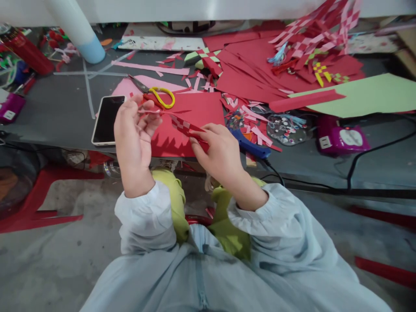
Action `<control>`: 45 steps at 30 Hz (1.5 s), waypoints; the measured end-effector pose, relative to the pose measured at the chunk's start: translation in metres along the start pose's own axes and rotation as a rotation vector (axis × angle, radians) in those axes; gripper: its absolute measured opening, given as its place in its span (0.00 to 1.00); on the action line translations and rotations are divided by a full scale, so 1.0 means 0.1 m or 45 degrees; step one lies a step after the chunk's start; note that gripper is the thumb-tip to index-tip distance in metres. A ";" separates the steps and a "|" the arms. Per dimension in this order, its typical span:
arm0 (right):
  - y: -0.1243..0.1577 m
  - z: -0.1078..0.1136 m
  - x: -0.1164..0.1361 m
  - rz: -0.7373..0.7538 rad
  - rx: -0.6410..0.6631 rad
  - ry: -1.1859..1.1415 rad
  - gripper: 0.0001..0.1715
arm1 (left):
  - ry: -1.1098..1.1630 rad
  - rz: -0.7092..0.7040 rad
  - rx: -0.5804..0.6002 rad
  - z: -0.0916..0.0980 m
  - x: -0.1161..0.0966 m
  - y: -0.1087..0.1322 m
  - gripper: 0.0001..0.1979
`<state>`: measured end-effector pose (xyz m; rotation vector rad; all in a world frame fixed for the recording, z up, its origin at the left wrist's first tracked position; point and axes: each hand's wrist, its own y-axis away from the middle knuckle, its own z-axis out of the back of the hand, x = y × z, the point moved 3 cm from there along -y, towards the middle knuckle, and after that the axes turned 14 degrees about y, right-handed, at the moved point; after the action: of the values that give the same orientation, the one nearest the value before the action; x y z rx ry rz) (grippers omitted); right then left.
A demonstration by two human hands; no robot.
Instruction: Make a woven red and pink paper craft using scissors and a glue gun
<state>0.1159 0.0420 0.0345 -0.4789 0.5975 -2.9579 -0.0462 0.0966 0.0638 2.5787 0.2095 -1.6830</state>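
Above the table's front edge, my right hand [221, 149] pinches a small woven piece of red and pink checkered paper [180, 125] between thumb and fingers. Its free end points left toward my other hand. My left hand [134, 128] is raised with the palm turned inward and the fingers curled, closed on a thin pink paper strip [147, 112]. Under both hands lies a red paper sheet [198, 108], partly over a pink one. Scissors with yellow handles [162, 96] rest just beyond my left fingers. A white-edged phone [109, 119] lies beside my left wrist.
A blue glue gun [250, 145] with a cord sits right of my right hand, near paper scraps [256, 123] and a purple device [341, 136]. Red sheets [250, 65] and woven strips pile up behind. Glue sticks [87, 89] and a white-blue cylinder [81, 30] stand left.
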 end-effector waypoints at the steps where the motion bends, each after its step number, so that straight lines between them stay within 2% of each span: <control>1: -0.01 0.01 -0.01 -0.021 -0.001 -0.049 0.15 | 0.023 -0.030 0.044 -0.01 -0.02 0.02 0.11; 3: -0.02 0.02 -0.02 -0.067 0.008 -0.185 0.13 | 0.043 -0.080 0.130 -0.04 -0.05 0.05 0.12; 5: -0.04 0.04 -0.03 -0.127 0.021 -0.379 0.12 | 0.004 -0.104 0.155 -0.05 -0.07 0.06 0.12; 11: -0.08 0.03 -0.07 -0.330 0.236 -1.047 0.16 | -0.117 -0.145 0.012 0.01 0.03 -0.02 0.07; 13: -0.08 0.02 -0.07 -0.402 0.292 -1.166 0.17 | -0.243 -0.060 -0.011 0.03 0.11 -0.05 0.06; 16: -0.06 -0.01 -0.07 -0.474 0.348 -1.282 0.18 | -0.373 0.161 0.064 0.03 0.23 -0.05 0.14; 18: -0.06 -0.02 -0.07 -0.495 0.372 -1.321 0.18 | -0.388 0.240 0.131 0.01 0.26 -0.03 0.16; 23: -0.05 -0.05 -0.08 -0.474 0.385 -1.318 0.17 | -0.329 0.264 0.228 -0.04 0.23 0.02 0.09; 27: -0.04 -0.09 -0.09 -0.443 0.415 -1.331 0.15 | -0.312 0.297 0.276 -0.04 0.19 0.03 0.18; 33: -0.04 -0.13 -0.09 -0.435 0.444 -1.303 0.15 | -0.243 0.149 0.320 -0.04 0.19 -0.01 0.25; 38: -0.06 -0.12 -0.08 -0.471 0.447 -1.276 0.14 | -0.237 0.119 0.358 -0.05 0.22 -0.02 0.25; 45: -0.05 -0.13 -0.09 -0.533 0.566 -1.471 0.16 | -0.186 0.119 0.323 -0.07 0.19 -0.01 0.25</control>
<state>0.1203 0.0525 0.0219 -2.1380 -0.3128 -2.3267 -0.0320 0.1002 0.0490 2.5686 -0.1381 -1.9667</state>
